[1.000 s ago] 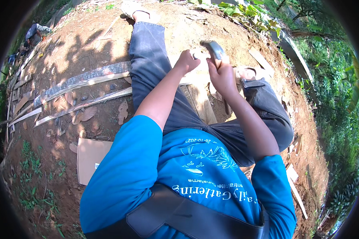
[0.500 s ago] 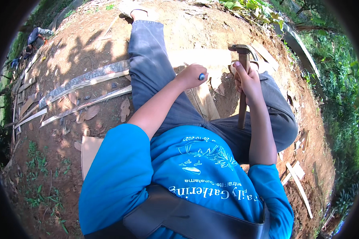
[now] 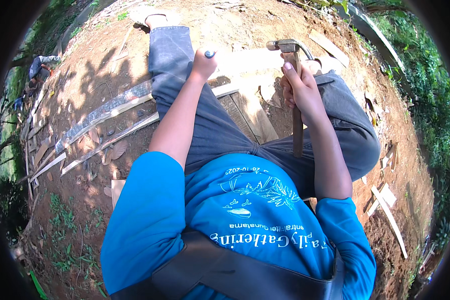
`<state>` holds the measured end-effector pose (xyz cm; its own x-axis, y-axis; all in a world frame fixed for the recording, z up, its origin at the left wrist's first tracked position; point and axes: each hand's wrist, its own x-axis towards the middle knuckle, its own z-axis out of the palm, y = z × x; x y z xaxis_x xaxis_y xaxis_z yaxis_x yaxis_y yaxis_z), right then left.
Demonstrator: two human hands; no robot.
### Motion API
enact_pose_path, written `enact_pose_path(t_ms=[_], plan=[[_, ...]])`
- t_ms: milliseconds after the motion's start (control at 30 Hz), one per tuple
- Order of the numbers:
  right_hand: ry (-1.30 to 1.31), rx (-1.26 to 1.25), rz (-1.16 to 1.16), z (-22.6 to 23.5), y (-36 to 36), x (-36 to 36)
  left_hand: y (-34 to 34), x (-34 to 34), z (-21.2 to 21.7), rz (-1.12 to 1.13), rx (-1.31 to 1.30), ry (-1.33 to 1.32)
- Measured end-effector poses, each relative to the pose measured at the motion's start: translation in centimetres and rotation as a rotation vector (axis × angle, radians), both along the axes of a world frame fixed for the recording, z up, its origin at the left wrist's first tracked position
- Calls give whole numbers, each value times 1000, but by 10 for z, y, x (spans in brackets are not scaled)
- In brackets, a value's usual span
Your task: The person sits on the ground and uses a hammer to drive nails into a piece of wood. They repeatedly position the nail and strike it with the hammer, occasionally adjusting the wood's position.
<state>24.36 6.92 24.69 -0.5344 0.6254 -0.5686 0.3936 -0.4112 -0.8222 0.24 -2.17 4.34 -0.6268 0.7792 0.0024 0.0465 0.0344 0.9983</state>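
My left hand point(image 3: 204, 65) is closed round a tool handle point(image 3: 210, 54) with a round blue end. Its working end is hidden, so I cannot tell what kind of tool it is. It is held over a sunlit pale plank point(image 3: 245, 62), beside my outstretched left leg. My right hand point(image 3: 301, 95) grips a claw hammer point(image 3: 288, 47) by its wooden handle, with the head up and the handle's lower end hanging below my fist. The hammer head is apart from the left hand, above my bent right leg.
Short boards point(image 3: 250, 112) lie between my legs. Long strips of wood point(image 3: 110, 142) stretch left over dirt and dry leaves. Offcuts point(image 3: 386, 202) lie at the right, with another board point(image 3: 329, 47) farther off. A person point(image 3: 37, 67) bends down at the far left.
My left hand has moved left and farther away along the plank with the tool in it. The hammer in my right hand has shifted slightly left, and the view has shifted a little.
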Motion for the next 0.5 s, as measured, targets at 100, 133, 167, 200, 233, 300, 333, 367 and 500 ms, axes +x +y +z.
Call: enact_pose_path(t_ms=[100, 133, 167, 200, 233, 300, 333, 367, 500], plan=[[41, -26, -37, -4, 0, 1, -1, 7, 11, -48, 5, 13], [42, -17, -38, -3, 0, 0, -1, 8, 13, -55, 16, 14], [43, -8, -40, -2, -1, -1, -1, 7, 12, -61, 32, 25], [43, -12, -42, -2, -1, -1, 0, 7, 11, -66, 47, 35], [45, -17, -43, -1, -1, -2, 0, 7, 9, -71, 63, 46], [42, -25, -43, -2, -2, -3, -1, 5, 5, -79, 47, 32], [37, -29, -45, -3, -2, -3, 0, 6, 5, -85, 41, 24], [33, -32, -46, -4, -2, -3, 0, 6, 4, -88, 33, 7], [35, -37, -28, -7, -2, -2, 0, 11, 5, -83, 55, -30]])
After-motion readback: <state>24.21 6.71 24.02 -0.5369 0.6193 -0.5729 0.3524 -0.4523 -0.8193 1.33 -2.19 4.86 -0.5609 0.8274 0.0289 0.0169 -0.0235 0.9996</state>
